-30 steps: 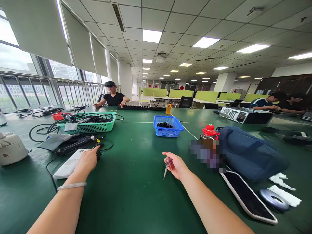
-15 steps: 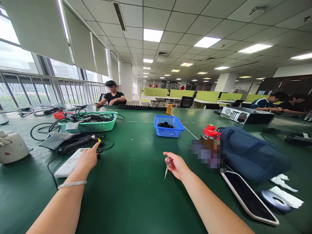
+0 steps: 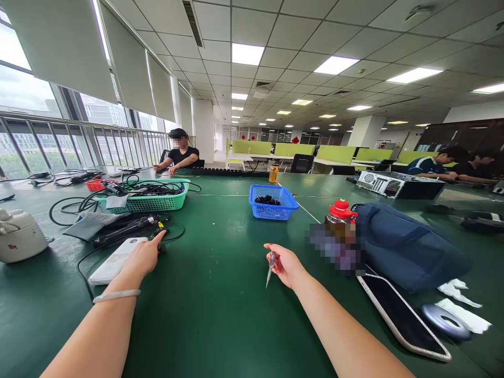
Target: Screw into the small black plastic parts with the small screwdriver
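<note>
My right hand [image 3: 286,265] is closed around a small clear-handled screwdriver [image 3: 270,266], tip pointing down at the green table [image 3: 212,310]. My left hand [image 3: 142,257] reaches left with the index finger stretched toward a small black and yellow part [image 3: 159,230] on a cable; the other fingers are curled. It hovers beside a white flat device [image 3: 114,261]. A pale bangle sits on my left wrist.
A blue basket [image 3: 273,202] with dark pieces stands mid-table, a green basket [image 3: 145,195] of cables to the left. A bottle with a red cap [image 3: 340,210], a blue bag [image 3: 405,247], a phone [image 3: 401,315] and tissues lie right. A white appliance [image 3: 19,236] sits far left. People sit at the far end.
My left hand has crept slightly forward toward the cable part. My right hand stays put with the screwdriver. The person at the far end drew their arms in.
</note>
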Tool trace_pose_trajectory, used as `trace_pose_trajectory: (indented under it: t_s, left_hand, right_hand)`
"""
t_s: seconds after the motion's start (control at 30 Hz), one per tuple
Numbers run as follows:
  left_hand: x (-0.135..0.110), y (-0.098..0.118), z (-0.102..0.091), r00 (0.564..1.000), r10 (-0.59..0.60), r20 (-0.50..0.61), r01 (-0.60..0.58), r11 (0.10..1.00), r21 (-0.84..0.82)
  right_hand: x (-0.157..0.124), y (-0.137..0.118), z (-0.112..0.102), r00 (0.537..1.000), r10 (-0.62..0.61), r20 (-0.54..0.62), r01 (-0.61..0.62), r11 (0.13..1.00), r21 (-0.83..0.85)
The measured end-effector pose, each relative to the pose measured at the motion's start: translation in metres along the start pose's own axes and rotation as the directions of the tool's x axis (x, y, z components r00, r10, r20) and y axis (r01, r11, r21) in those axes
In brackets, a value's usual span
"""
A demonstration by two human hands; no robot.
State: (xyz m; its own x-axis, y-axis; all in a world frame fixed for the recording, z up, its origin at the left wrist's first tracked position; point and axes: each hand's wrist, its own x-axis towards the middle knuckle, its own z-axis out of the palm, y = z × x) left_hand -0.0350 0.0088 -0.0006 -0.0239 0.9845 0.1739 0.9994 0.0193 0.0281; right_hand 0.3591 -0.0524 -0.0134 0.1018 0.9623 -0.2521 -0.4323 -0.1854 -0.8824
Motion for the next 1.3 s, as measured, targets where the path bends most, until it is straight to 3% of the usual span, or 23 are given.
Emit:
trace_pose_trajectory:
  t_s: [0.1, 0.23, 0.3, 0.4, 0.47, 0.53, 0.6, 0.67, 0.77, 0.83, 0.87, 0.93, 1.0, 1.07, 1.17, 1.23, 1.3]
  left_hand:
    - [0.0, -0.002, 0.003, 0.999, -0.008, 0.033, 0.008, 1.0, 0.018]
    - [0.002, -0.008, 0.004, 1.0, 0.0, -0.002, 0.0, 1.0, -0.017]
    - [0.001, 0.0, 0.0, 0.999, -0.03, -0.023, 0.029, 0.999, -0.046]
    - [-0.01, 0.043, -0.012, 0.995, -0.054, -0.089, 0.039, 0.987, -0.156]
    - [-0.024, 0.087, -0.018, 0.989, 0.087, -0.121, -0.119, 0.951, -0.286]
    - [-0.039, 0.13, -0.02, 0.959, 0.253, -0.132, -0.285, 0.854, -0.435]
    - [-0.051, 0.161, -0.016, 0.929, 0.343, -0.141, -0.363, 0.761, -0.538]
    - [-0.058, 0.175, -0.009, 0.918, 0.381, -0.107, -0.364, 0.704, -0.611]
    - [-0.057, 0.174, 0.004, 0.904, 0.424, -0.05, -0.326, 0.609, -0.723]
    - [-0.053, 0.169, 0.011, 0.887, 0.46, -0.037, -0.318, 0.55, -0.773]
    - [-0.051, 0.167, 0.014, 0.875, 0.482, -0.037, -0.323, 0.526, -0.787]
    - [-0.048, 0.167, 0.017, 0.857, 0.514, -0.039, -0.335, 0.496, -0.801]
    - [-0.047, 0.168, 0.02, 0.856, 0.515, -0.036, -0.324, 0.483, -0.813]
    - [-0.046, 0.17, 0.022, 0.86, 0.509, -0.025, -0.308, 0.48, -0.822]
    - [-0.044, 0.17, 0.023, 0.859, 0.512, -0.012, -0.307, 0.495, -0.813]
    - [-0.045, 0.169, 0.022, 0.858, 0.514, -0.004, -0.322, 0.53, -0.785]
    - [-0.045, 0.168, 0.02, 0.859, 0.511, 0.002, -0.334, 0.564, -0.755]
  right_hand:
    - [0.001, 0.0, 0.0, 1.0, -0.003, 0.0, 0.003, 1.0, 0.001]
    - [0.002, 0.001, -0.001, 1.0, -0.005, -0.002, 0.005, 1.0, 0.013]
    - [0.002, 0.0, 0.0, 1.0, -0.007, 0.002, 0.007, 1.0, 0.03]
    - [0.002, -0.001, 0.004, 1.0, -0.026, 0.011, 0.026, 0.997, 0.07]
    - [0.002, -0.004, 0.006, 0.998, -0.06, 0.011, 0.059, 0.993, 0.102]
    - [0.001, -0.006, 0.006, 0.993, -0.114, 0.007, 0.112, 0.985, 0.129]
    - [0.0, -0.009, 0.005, 0.982, -0.188, 0.002, 0.186, 0.972, 0.143]
    - [-0.002, -0.011, 0.005, 0.961, -0.275, 0.0, 0.273, 0.951, 0.144]
    - [-0.009, -0.01, 0.011, 0.913, -0.407, 0.024, 0.402, 0.908, 0.116]
    - [-0.018, -0.008, 0.018, 0.836, -0.539, 0.107, 0.542, 0.84, -0.001]
    - [-0.024, -0.007, 0.022, 0.773, -0.61, 0.175, 0.63, 0.771, -0.095]
    - [-0.036, -0.003, 0.029, 0.63, -0.699, 0.339, 0.777, 0.562, -0.284]
    - [-0.046, 0.001, 0.034, 0.468, -0.724, 0.507, 0.874, 0.296, -0.386]
    - [-0.053, 0.004, 0.037, 0.305, -0.685, 0.661, 0.926, 0.053, -0.373]
    - [-0.056, 0.009, 0.04, 0.119, -0.577, 0.808, 0.939, -0.199, -0.281]
    - [-0.057, 0.012, 0.041, 0.037, -0.511, 0.859, 0.915, -0.329, -0.235]
    - [-0.057, 0.016, 0.043, -0.01, -0.422, 0.907, 0.875, -0.442, -0.196]
